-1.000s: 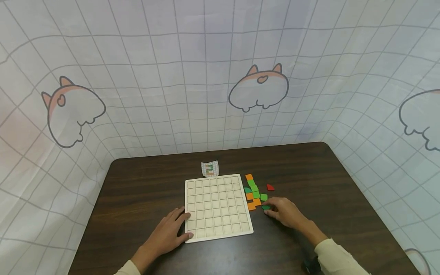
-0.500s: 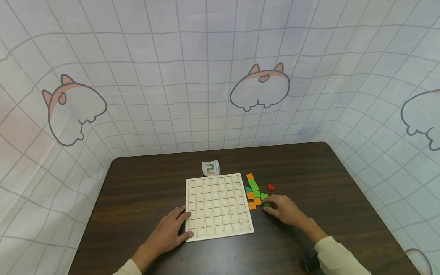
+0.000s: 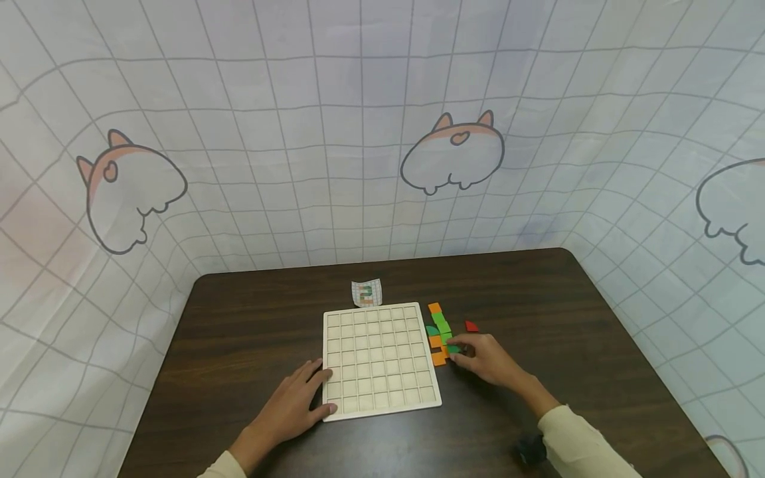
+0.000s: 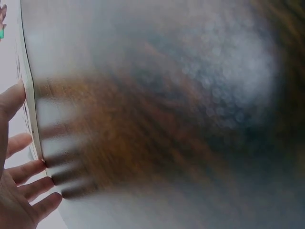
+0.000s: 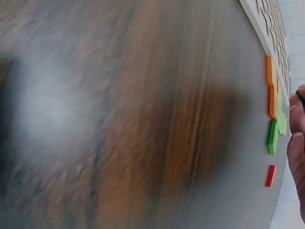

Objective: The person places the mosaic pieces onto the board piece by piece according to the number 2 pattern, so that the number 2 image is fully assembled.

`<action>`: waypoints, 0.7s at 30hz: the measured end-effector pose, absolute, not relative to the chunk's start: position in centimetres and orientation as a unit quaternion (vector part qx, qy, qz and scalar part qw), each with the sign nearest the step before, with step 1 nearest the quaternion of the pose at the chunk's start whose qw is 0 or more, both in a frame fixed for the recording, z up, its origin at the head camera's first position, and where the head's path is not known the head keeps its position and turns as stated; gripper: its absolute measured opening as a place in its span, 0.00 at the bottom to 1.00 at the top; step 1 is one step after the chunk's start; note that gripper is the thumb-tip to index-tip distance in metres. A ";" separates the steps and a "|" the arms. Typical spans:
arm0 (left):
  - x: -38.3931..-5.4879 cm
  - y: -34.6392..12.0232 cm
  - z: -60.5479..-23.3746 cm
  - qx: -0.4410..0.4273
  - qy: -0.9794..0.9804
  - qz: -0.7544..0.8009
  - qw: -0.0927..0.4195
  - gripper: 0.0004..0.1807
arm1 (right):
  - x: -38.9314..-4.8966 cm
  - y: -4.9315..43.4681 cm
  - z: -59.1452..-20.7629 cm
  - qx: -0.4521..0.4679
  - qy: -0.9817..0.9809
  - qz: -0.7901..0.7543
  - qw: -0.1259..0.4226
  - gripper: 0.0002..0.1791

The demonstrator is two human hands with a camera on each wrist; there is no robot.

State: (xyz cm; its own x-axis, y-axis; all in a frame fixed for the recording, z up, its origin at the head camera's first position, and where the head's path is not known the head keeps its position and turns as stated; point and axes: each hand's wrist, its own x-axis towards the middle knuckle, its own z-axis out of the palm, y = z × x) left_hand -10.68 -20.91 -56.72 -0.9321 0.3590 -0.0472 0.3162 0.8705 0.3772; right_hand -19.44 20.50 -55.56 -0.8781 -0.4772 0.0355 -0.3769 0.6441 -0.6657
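A cream gridded board [image 3: 382,362] lies on the dark wooden table. My left hand [image 3: 288,405] rests at its left edge, fingers spread, thumb on the near left corner; the left wrist view shows those fingers [image 4: 32,169] along the rim. My right hand [image 3: 491,362] pinches a dark green piece [image 3: 453,349] between thumb and fingers, over the loose tiles right of the board. Only a bit of that green piece [image 5: 300,97] shows in the right wrist view. Close by lie orange tiles [image 3: 439,359], light green tiles [image 3: 439,318] and a teal curved piece [image 3: 431,330].
A red quarter-round piece [image 3: 471,326] lies behind my right hand. Beyond the board's far edge is a small paper card [image 3: 366,293] with a coloured grid pattern. A white gridded curtain [image 3: 358,199] surrounds the table's back and sides.
My right hand has moved a little left and away from me with the dark green piece, which now shows above the tiles. The left hand has stayed put on the board.
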 end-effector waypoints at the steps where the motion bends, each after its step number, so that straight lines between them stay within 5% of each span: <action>1: -10.7 -20.9 -56.7 0.174 0.966 0.184 0.058 0.36 | -19.5 20.3 -55.5 -0.236 0.902 -0.354 0.073 0.16; 21: -10.4 -20.6 -56.3 0.159 0.966 0.190 0.070 0.36 | -21.9 16.6 -55.0 -0.248 0.879 -0.397 0.088 0.18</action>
